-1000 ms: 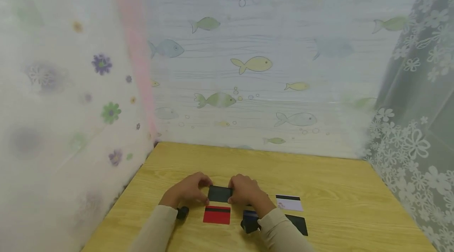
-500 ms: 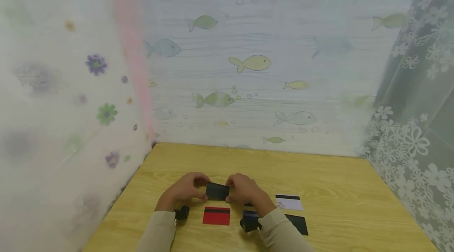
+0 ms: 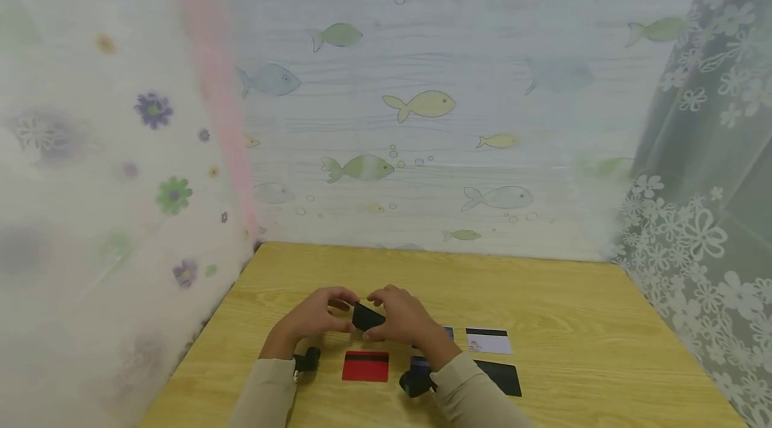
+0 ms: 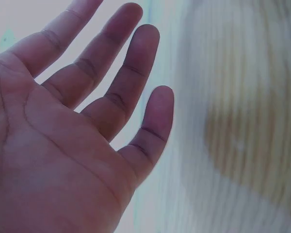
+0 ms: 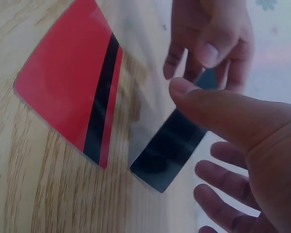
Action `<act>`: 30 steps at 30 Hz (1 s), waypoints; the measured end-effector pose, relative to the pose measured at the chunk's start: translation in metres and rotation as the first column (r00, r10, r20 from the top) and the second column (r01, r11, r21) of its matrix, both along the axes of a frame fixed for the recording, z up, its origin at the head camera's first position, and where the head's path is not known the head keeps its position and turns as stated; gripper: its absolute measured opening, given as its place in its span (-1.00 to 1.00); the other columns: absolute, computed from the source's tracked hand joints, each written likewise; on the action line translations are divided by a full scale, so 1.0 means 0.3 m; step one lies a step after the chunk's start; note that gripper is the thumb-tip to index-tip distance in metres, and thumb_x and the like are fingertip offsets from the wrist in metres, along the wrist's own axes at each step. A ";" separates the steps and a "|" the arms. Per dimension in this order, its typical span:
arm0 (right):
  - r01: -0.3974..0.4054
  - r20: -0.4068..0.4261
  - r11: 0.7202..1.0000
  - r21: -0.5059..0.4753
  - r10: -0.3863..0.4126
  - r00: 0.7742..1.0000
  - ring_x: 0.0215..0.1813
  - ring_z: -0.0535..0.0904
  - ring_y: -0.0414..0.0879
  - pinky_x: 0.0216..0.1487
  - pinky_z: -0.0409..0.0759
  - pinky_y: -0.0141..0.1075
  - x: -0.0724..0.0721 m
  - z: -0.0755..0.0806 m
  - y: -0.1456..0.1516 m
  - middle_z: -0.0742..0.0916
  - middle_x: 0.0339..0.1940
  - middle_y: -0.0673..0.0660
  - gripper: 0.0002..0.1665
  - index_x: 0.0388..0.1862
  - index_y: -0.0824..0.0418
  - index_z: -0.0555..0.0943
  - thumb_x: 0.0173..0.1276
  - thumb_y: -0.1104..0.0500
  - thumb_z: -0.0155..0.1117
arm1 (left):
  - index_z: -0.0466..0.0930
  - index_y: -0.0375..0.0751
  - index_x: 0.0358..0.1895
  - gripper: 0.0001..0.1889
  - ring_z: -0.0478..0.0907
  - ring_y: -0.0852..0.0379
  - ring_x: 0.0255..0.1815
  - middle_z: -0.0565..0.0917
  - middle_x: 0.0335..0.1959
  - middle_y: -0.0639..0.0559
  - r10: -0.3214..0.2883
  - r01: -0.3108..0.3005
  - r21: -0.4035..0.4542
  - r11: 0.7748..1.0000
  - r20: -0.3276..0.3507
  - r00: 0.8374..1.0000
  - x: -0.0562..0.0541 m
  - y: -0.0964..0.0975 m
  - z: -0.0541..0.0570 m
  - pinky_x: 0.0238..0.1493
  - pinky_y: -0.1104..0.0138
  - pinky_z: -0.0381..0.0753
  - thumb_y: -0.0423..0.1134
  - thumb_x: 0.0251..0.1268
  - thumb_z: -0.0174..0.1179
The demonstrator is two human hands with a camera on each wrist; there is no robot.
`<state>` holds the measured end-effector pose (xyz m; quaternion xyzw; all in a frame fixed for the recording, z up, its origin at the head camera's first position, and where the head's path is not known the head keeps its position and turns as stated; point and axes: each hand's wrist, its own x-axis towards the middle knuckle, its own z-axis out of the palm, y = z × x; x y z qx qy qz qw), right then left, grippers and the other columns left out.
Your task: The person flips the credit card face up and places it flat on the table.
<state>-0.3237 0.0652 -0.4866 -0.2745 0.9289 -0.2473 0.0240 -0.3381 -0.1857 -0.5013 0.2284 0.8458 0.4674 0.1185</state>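
A dark card [image 3: 366,317] is tilted up between the two hands above the table. My left hand [image 3: 319,313] pinches its left end with thumb and forefinger; the left wrist view shows the other fingers spread. My right hand [image 3: 405,318] is at the card's other side, its thumb [image 5: 208,104] overlapping the card in the right wrist view and its fingers loosely spread away from it. Just in front of the hands lies a red card [image 3: 365,370] with a black stripe, flat on the table.
Right of the hands lie a white card [image 3: 490,343] with a black stripe and a dark card [image 3: 505,378]. Blue cards [image 3: 449,333] show partly behind the right wrist. The wood-patterned table [image 3: 561,321] meets a fish-print curtain [image 3: 422,173] at the back.
The dark card has come up from lying nearly flat and now tilts, its right end turned lower. My right forefinger has moved up, away from the card's top edge.
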 end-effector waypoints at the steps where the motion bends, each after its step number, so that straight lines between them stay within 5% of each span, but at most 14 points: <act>1: 0.000 -0.005 1.000 -0.004 0.000 1.000 0.10 0.62 -0.01 0.04 0.64 -0.07 0.001 0.001 -0.004 0.67 0.15 0.07 -0.11 0.37 0.08 0.58 0.14 -0.26 0.62 | 0.62 -0.02 0.22 -0.48 0.55 -0.14 0.30 0.62 0.24 0.00 -0.003 0.003 0.004 1.000 -0.002 1.000 0.001 0.003 0.005 0.23 -0.07 0.60 -0.13 0.18 0.53; 13: 0.019 0.003 0.996 -0.088 -0.019 1.000 0.09 0.66 -0.06 0.03 0.67 -0.15 -0.006 -0.005 -0.028 0.71 0.11 0.00 -0.22 0.31 0.01 0.64 0.16 -0.24 0.61 | 0.61 -0.01 0.26 -0.52 0.51 -0.13 0.34 0.60 0.28 0.02 -0.028 0.030 0.049 0.998 -0.037 0.999 0.010 0.025 0.040 0.30 -0.12 0.51 -0.22 0.28 0.45; 21: 0.004 0.037 0.982 -0.189 0.003 0.999 0.09 0.68 -0.07 0.11 0.66 -0.20 -0.016 -0.019 -0.024 0.74 0.03 -0.05 -0.34 0.19 0.03 0.69 0.18 -0.23 0.59 | 0.38 0.01 0.51 -0.24 0.48 -0.16 0.38 0.56 0.35 -0.06 -0.031 0.032 0.087 0.996 -0.015 0.999 0.020 0.027 0.048 0.35 -0.20 0.43 -0.20 0.24 0.47; 30: -0.001 0.087 0.958 -0.286 0.027 0.996 0.13 0.67 -0.02 0.14 0.65 -0.13 -0.016 -0.026 -0.013 0.76 0.06 -0.04 -0.23 0.28 0.11 0.64 0.19 -0.24 0.59 | 0.33 0.03 0.54 -0.12 0.35 -0.22 0.50 0.49 0.44 -0.13 -0.046 0.042 0.117 0.992 0.031 0.998 0.026 0.013 0.029 0.41 -0.24 0.34 -0.07 0.14 0.56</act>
